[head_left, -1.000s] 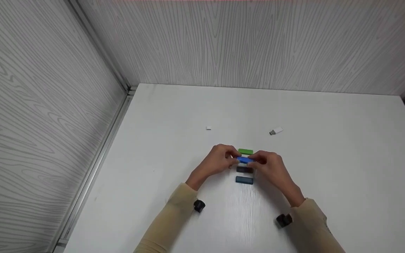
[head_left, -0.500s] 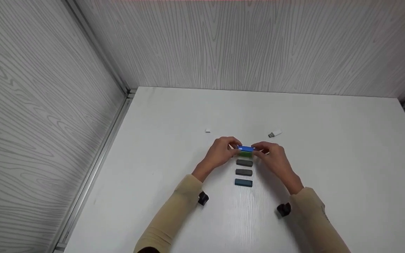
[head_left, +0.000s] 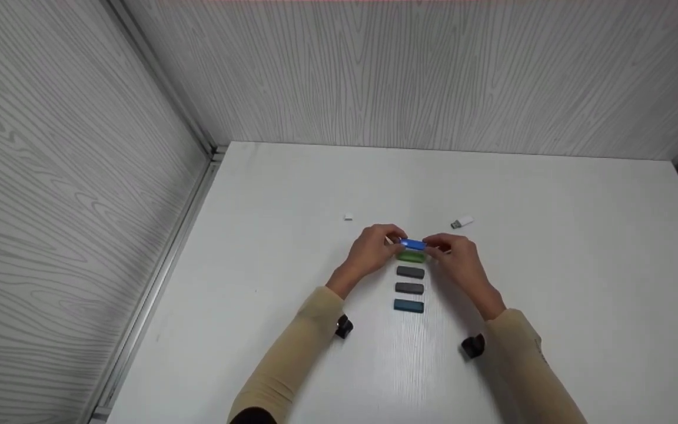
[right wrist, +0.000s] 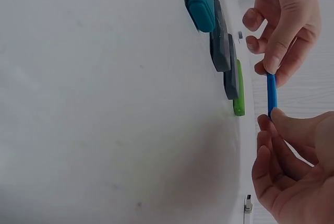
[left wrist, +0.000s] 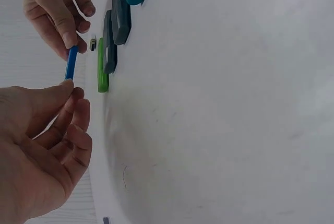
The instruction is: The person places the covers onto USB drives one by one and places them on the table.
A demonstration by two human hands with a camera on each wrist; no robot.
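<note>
A slim blue bar (head_left: 413,244) is held level above the table, just beyond the green bar (head_left: 411,257) in the head view. My left hand (head_left: 372,250) pinches its left end between thumb and forefinger. At the other end, the thumb and forefinger of my right hand (head_left: 458,259) pinch it too. Both wrist views show the blue bar edge-on and raised off the tabletop. Nearer me, below the green bar, lie two dark grey bars (head_left: 410,272) and a teal bar (head_left: 409,305), all in one column. Fingertips hide the blue bar's ends.
An uncapped white USB stick (head_left: 462,222) lies on the white table (head_left: 551,265), beyond my right hand. A small white cap-like piece (head_left: 348,217) lies beyond my left hand. Wood-grain panels (head_left: 404,76) stand behind the table and at its left.
Both hands have moved away from me with the blue bar, from near the dark grey bars to past the green one. The dark grey bars now show fully.
</note>
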